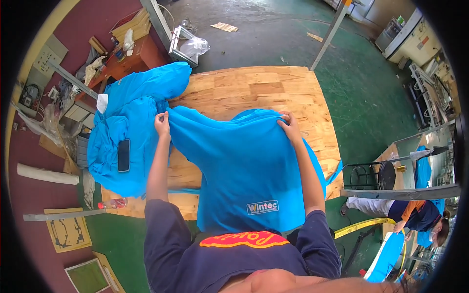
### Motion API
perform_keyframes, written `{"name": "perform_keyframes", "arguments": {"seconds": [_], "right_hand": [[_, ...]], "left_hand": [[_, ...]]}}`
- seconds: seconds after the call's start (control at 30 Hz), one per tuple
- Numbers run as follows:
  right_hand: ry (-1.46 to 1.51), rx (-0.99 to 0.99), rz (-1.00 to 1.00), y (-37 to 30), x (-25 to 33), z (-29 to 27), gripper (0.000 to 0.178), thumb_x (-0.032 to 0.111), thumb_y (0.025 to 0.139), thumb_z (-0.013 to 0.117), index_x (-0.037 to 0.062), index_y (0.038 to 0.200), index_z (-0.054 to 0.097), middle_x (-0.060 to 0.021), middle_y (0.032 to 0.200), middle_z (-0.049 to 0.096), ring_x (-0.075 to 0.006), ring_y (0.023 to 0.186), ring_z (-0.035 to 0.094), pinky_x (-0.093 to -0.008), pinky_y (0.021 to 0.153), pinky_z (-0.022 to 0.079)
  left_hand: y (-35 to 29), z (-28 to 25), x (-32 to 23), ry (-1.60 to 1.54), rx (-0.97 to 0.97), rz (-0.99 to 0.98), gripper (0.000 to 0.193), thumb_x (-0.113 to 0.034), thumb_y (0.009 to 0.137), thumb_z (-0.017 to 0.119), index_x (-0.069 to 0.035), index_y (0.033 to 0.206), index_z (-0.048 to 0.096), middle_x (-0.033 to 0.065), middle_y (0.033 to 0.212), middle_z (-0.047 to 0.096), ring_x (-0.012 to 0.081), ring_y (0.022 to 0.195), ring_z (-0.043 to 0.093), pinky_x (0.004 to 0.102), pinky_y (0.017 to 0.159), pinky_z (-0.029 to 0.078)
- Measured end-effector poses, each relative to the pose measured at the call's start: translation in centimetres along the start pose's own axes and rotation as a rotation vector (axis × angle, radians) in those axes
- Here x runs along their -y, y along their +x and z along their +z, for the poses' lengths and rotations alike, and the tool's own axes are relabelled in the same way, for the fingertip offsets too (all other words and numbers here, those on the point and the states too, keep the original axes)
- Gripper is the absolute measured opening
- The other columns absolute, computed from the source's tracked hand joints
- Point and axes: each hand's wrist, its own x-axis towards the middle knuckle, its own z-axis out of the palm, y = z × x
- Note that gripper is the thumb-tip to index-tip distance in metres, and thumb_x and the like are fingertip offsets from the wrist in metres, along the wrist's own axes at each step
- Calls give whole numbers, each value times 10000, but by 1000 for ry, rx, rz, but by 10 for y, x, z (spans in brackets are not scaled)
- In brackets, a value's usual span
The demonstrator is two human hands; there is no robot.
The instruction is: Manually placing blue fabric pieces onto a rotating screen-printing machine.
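Note:
A bright blue cloth cover with a small printed patch near its lower edge hangs stretched between my hands, over the table's front edge and against my body. My left hand is closed, pinching its upper left corner. At the upper right edge, my right hand grips the same cloth with fingers curled over the border. Left of my left hand lies a heaped pile of blue cloth. A dark phone rests on that pile, and a white tag shows at its left side.
The wooden table stands on a green floor. A bottle with a red cap lies at its front left corner. Metal posts rise around it. At the right, a person works beside a stool. A cluttered desk is far left.

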Motion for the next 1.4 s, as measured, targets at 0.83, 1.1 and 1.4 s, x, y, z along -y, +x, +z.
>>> {"name": "perform_keyframes", "arguments": {"seconds": [0.83, 1.1, 1.4], "right_hand": [[-711, -206, -294, 22, -41, 14, 172, 15, 796, 596, 81, 952, 625, -130, 905, 616, -327, 824, 608, -402, 708, 488], [-909, -493, -21, -161, 7, -62, 201, 89, 801, 637, 76, 1001, 620, -135, 952, 599, -337, 902, 572, -411, 806, 458], [-1091, -660, 261, -348, -4, -97, 225, 116, 824, 656, 34, 1029, 616, -94, 927, 575, -238, 828, 568, -346, 731, 460]], "left_hand": [[-2, 16, 1, 712, 17, 628, 274, -126, 890, 541, -49, 1153, 557, 132, 1063, 590, 310, 1008, 545, 400, 871, 403], [-250, -47, -69, 561, 705, 703, 163, -2, 809, 634, -49, 963, 604, 107, 934, 626, 274, 880, 606, 355, 746, 495], [-383, -132, -67, 623, 628, -49, 228, -172, 777, 737, -56, 916, 598, 72, 807, 573, 198, 641, 579, 311, 581, 472]]}}
